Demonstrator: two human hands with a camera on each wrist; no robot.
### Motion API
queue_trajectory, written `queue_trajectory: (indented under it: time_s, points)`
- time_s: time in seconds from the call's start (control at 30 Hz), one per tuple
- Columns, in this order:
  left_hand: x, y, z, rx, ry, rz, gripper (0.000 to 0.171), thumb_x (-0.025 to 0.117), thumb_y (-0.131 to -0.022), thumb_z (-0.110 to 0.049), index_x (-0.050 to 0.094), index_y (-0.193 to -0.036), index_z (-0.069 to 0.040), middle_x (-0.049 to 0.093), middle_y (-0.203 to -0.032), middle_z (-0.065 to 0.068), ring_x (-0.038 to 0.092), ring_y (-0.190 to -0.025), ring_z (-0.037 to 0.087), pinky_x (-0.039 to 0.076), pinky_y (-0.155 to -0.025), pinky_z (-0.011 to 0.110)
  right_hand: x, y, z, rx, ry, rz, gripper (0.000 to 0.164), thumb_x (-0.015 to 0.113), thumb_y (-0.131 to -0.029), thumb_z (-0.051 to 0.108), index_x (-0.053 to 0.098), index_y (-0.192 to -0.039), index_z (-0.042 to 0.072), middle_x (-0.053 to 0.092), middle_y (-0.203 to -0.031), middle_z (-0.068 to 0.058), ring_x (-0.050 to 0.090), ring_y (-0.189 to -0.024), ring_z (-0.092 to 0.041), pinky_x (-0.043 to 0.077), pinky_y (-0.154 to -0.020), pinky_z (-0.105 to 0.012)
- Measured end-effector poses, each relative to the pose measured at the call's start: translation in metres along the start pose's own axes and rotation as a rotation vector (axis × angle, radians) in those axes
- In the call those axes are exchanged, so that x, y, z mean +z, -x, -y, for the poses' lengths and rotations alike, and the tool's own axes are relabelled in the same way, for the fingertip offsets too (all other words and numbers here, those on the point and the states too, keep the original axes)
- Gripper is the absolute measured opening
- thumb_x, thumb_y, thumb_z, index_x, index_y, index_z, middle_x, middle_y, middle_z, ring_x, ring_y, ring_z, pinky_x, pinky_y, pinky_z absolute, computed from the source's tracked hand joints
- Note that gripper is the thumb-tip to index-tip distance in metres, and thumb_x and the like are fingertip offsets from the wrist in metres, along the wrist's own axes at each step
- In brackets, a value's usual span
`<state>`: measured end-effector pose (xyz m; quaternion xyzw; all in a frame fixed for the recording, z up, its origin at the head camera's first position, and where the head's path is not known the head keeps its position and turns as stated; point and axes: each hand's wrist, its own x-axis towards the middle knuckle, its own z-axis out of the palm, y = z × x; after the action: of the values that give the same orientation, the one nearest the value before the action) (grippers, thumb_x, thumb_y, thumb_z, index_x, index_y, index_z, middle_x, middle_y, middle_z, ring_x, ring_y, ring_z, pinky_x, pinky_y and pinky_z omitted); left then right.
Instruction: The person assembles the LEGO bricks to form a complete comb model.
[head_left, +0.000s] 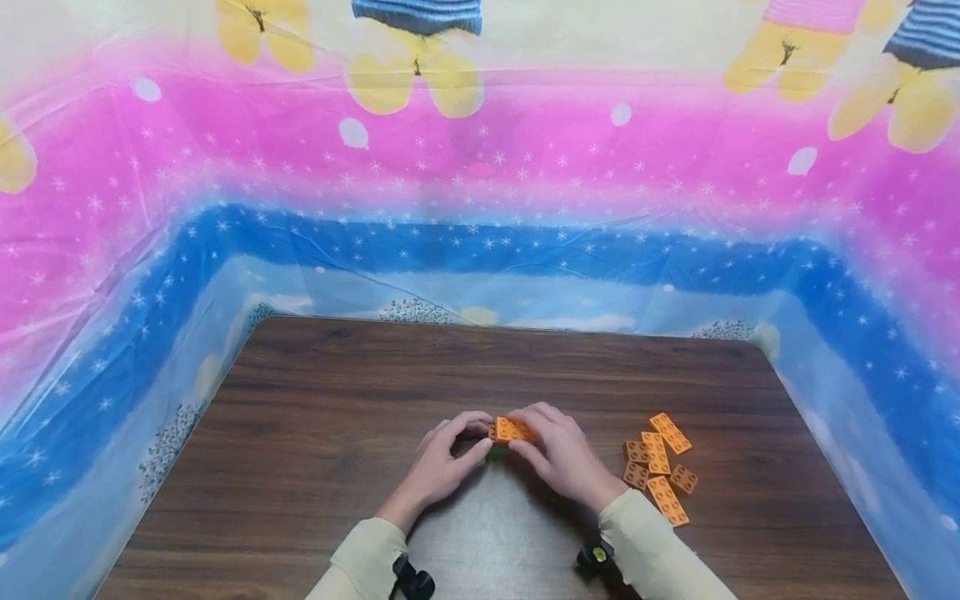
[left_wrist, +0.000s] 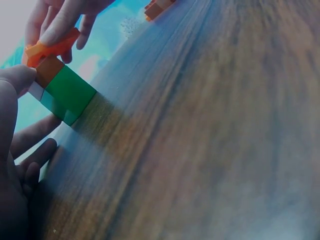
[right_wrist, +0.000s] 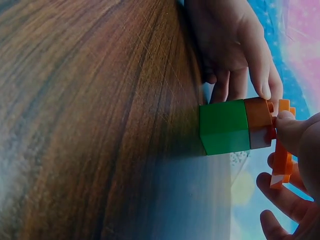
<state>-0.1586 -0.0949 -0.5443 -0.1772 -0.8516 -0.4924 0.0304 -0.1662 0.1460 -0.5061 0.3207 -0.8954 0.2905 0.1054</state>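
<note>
A green toy brick (right_wrist: 225,127) stands on the table, and a brown toy brick (right_wrist: 258,125) sits on top of it. My left hand (head_left: 442,462) pinches the brown brick between thumb and finger, steadying the stack from the left. Over the brown brick, my right hand (head_left: 562,450) holds a flat orange toy brick (head_left: 513,429) by its sides. In the right wrist view some studs of the brown brick show below the orange one, with a small gap between them. The orange brick reaches out past the stack on the right hand's side.
To the right on the dark wooden table (head_left: 300,375) lies a loose group of orange bricks (head_left: 667,500) and smaller brown bricks (head_left: 683,478). A patterned pink and blue cloth (head_left: 525,250) hangs behind the table and along its sides.
</note>
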Motion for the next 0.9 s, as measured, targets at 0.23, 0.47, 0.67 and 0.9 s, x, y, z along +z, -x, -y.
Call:
queue_trajectory:
  time_s: [0.23,0.47,0.67,0.9]
  points:
    - [0.001,0.0,0.001,0.018,0.005,-0.007,0.03,0.07,-0.101,-0.037,0.066,-0.131,-0.034,0.073,-0.116,-0.018,0.062,-0.111,0.014,0.041,-0.097,0.046,0.0,-0.003,0.002,-0.027,0.011,-0.014,0.035,0.077,-0.098,0.025,0.07,-0.132,0.017,0.068,-0.117,0.006,0.063,-0.1,-0.009,0.053,-0.084,-0.041]
    - [0.001,0.0,0.002,0.033,0.005,-0.018,0.029,0.07,-0.102,-0.036,0.066,-0.13,-0.035,0.073,-0.116,-0.019,0.062,-0.11,0.014,0.041,-0.097,0.047,0.0,-0.007,0.004,-0.025,0.039,0.001,0.033,0.077,-0.099,0.027,0.071,-0.131,0.021,0.068,-0.117,0.007,0.064,-0.101,-0.009,0.053,-0.086,-0.042]
    - [0.001,0.001,0.002,0.028,0.007,-0.019,0.029,0.07,-0.102,-0.036,0.065,-0.13,-0.035,0.072,-0.116,-0.02,0.062,-0.11,0.014,0.041,-0.097,0.047,-0.001,-0.009,0.005,-0.009,0.042,0.023,0.032,0.076,-0.099,0.028,0.072,-0.131,0.023,0.068,-0.117,0.007,0.063,-0.101,-0.009,0.052,-0.087,-0.043]
    - [0.001,0.001,0.003,0.037,-0.006,-0.027,0.029,0.07,-0.102,-0.036,0.066,-0.13,-0.033,0.073,-0.116,-0.017,0.062,-0.11,0.015,0.041,-0.097,0.047,-0.002,-0.011,0.007,0.005,0.067,0.039,0.032,0.076,-0.099,0.03,0.073,-0.13,0.023,0.068,-0.117,0.006,0.064,-0.103,-0.011,0.052,-0.088,-0.045]
